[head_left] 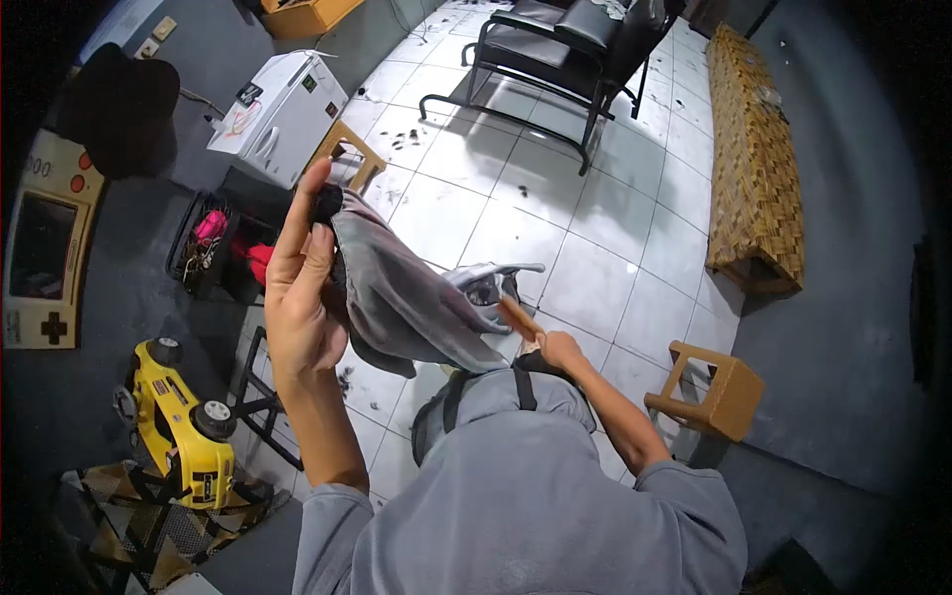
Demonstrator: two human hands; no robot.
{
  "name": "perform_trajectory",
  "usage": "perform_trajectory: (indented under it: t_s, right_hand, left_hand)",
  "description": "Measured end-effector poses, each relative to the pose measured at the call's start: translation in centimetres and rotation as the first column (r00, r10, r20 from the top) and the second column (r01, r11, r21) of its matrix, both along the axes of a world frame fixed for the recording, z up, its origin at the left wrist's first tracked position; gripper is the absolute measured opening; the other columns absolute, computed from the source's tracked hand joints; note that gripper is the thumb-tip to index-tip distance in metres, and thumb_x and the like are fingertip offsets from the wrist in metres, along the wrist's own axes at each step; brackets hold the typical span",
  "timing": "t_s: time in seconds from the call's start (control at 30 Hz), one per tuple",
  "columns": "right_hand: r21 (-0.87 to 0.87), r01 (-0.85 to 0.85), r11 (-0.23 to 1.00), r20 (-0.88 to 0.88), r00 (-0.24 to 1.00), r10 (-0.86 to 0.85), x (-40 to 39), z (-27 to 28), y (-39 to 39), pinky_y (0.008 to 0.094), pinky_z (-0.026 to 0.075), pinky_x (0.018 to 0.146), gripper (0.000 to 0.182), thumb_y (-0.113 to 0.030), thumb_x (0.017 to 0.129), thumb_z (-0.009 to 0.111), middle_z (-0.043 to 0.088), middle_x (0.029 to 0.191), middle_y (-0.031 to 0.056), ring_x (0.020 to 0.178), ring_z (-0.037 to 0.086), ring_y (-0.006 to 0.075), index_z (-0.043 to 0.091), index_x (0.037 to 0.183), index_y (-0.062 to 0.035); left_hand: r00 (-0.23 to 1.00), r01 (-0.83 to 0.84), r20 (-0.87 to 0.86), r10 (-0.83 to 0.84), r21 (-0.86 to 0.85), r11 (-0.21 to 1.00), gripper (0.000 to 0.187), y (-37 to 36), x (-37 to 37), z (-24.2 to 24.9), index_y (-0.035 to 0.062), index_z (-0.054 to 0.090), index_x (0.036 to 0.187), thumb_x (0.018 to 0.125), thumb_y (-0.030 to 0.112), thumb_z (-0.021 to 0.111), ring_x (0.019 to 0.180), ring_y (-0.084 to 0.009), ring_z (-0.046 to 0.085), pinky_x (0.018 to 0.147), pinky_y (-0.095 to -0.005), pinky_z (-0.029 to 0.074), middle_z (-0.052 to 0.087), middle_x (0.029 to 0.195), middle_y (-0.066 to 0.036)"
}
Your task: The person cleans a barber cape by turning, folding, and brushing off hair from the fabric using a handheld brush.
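Holding grey cloth (407,288); crate (232,260) with pink (210,226)

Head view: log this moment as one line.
left hand: holds up grey, black-trimmed fabric | right hand: grips brown, blurred, elongated tool | white square-tiled floor: dark bits scattered

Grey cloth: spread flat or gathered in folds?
Gathered in folds, not flat: long loose creases run along the cloth beside the left hand.

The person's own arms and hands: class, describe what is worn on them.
Both arms wear short, loose grey sleeves, left and right, without visible markings. The forearms are uncovered. The left hand and right hand show no gloves.
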State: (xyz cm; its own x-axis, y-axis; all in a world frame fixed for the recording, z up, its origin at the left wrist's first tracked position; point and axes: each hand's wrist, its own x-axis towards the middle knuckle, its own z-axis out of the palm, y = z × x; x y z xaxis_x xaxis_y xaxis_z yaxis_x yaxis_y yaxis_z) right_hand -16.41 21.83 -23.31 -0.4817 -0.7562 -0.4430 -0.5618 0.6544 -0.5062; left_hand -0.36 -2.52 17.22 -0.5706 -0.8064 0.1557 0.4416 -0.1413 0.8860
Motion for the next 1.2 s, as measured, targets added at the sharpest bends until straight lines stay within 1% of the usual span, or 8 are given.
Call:
perform_trajectory:
  t_s: [0.1, 0.27, 0.4, 0.63, 0.8, 0.97, 1.03, 1.2]
  right_hand:
    - [-0.229, 0.159, 0.96, 0.029, 0.987, -0.156, -1.2, 5.8, -2.5, 0.0454, 0.044, 0.065, 0.043, -0.033, 0.091, 0.04, 0.058, 0.07, 0.026, 0.071, 0.057, 0.0423, 0.058, 0.081, 0.0052]
    - [-0.589, 0.567, 0.576, 0.667, 0.743, -0.049, 2.7, 23.5, -9.7, 0.026, 0.035, 0.046, 0.042, -0.041, 0.094, 0.038, 0.045, 0.061, -0.0014, 0.053, 0.042, 0.0068, 0.047, 0.078, -0.0028]
    - [-0.895, 0.041, 0.445, 0.068, 0.997, 0.045, 7.6, 26.5, -12.6, 0.0367, 0.038, 0.048, 0.038, -0.034, 0.094, 0.04, 0.05, 0.057, 0.0175, 0.051, 0.052, 0.036, 0.046, 0.095, 0.0035]
    - [-0.146, -0.454, 0.879, -0.043, 0.891, 0.452, 6.5, 8.6, -8.9, 0.0497, 0.045, 0.063, 0.045, -0.038, 0.092, 0.035, 0.06, 0.075, 0.0234, 0.07, 0.059, 0.04, 0.059, 0.089, -0.0006]
    - [0.159, -0.298, 0.941, -0.103, 0.943, 0.316, 4.2, 1.3, -5.0, 0.0487, 0.045, 0.068, 0.053, -0.041, 0.091, 0.033, 0.061, 0.077, 0.024, 0.072, 0.059, 0.0424, 0.062, 0.077, 0.0008]
    - [-0.4, 0.358, 0.844, 0.389, 0.9, -0.198, 5.4, 11.5, -10.5, 0.0291, 0.038, 0.041, 0.049, -0.043, 0.094, 0.032, 0.049, 0.054, 0.0033, 0.045, 0.049, 0.0161, 0.051, 0.068, -0.0058]
    - [-0.334, 0.662, 0.671, 0.862, 0.502, -0.066, 8.0, 21.4, -13.1, 0.0212, 0.028, 0.038, 0.041, -0.037, 0.095, 0.036, 0.039, 0.053, -0.0037, 0.044, 0.039, 0.0059, 0.044, 0.068, -0.0085]
    - [-0.619, 0.447, 0.645, 0.712, 0.667, 0.221, 11.0, 24.8, -15.4, 0.0214, 0.035, 0.043, 0.036, -0.032, 0.093, 0.045, 0.049, 0.058, -0.0001, 0.05, 0.045, 0.0068, 0.055, 0.077, -0.0023]
  left_hand:
    - [0.998, 0.011, 0.065, -0.019, 0.125, 0.992, 0.043, -0.2, 0.2, -0.6, 0.0038, 0.038, 0.132, 0.089, -0.001, 0.043, 0.102, -0.0136, 0.055, 0.088, -0.0269, 0.046, 0.042, 0.132, -0.01]
    - [0.967, 0.247, -0.166, -0.195, 0.413, 0.877, 0.037, -1.7, 0.7, -1.1, 0.0019, 0.045, 0.125, 0.088, 0.002, 0.048, 0.089, -0.0133, 0.06, 0.08, -0.0267, 0.049, 0.058, 0.109, -0.011]
    - [0.964, 0.26, -0.174, -0.201, 0.463, 0.847, 0.022, -0.9, 0.8, 0.2, -0.001, 0.053, 0.108, 0.09, 0.011, 0.051, 0.083, -0.0139, 0.062, 0.074, -0.0262, 0.051, 0.062, 0.099, -0.009]
    - [0.966, 0.239, -0.204, -0.157, 0.483, 0.842, 0.021, -3.2, 5.0, 1.0, -0.0008, 0.059, 0.101, 0.089, 0.015, 0.054, 0.083, -0.0136, 0.062, 0.074, -0.025, 0.05, 0.064, 0.093, -0.008]
    - [0.947, 0.25, -0.283, -0.152, 0.355, 0.901, 0.021, -3.9, 7.3, -0.9, -0.0055, 0.057, 0.102, 0.085, 0.006, 0.057, 0.094, -0.0157, 0.059, 0.086, -0.0253, 0.045, 0.063, 0.1, -0.011]
    - [0.941, 0.195, -0.336, 0.04, 0.635, 0.748, 0.021, -4.5, 7.6, -3.0, -0.0045, 0.055, 0.104, 0.089, 0.009, 0.053, 0.094, -0.0183, 0.059, 0.086, -0.0295, 0.047, 0.062, 0.099, -0.011]
    - [0.93, 0.344, -0.327, -0.168, 0.616, 0.709, 0.023, -4.3, 7.8, -3.7, 0.0004, 0.051, 0.111, 0.089, 0.007, 0.052, 0.092, -0.0178, 0.059, 0.082, -0.0305, 0.049, 0.061, 0.1, -0.009]
    - [0.949, 0.312, -0.103, -0.297, 0.43, 0.847, 0.032, -2.7, 7.9, -1.9, 0.0026, 0.045, 0.12, 0.088, 0.005, 0.051, 0.086, -0.0149, 0.06, 0.078, -0.028, 0.049, 0.06, 0.096, -0.009]
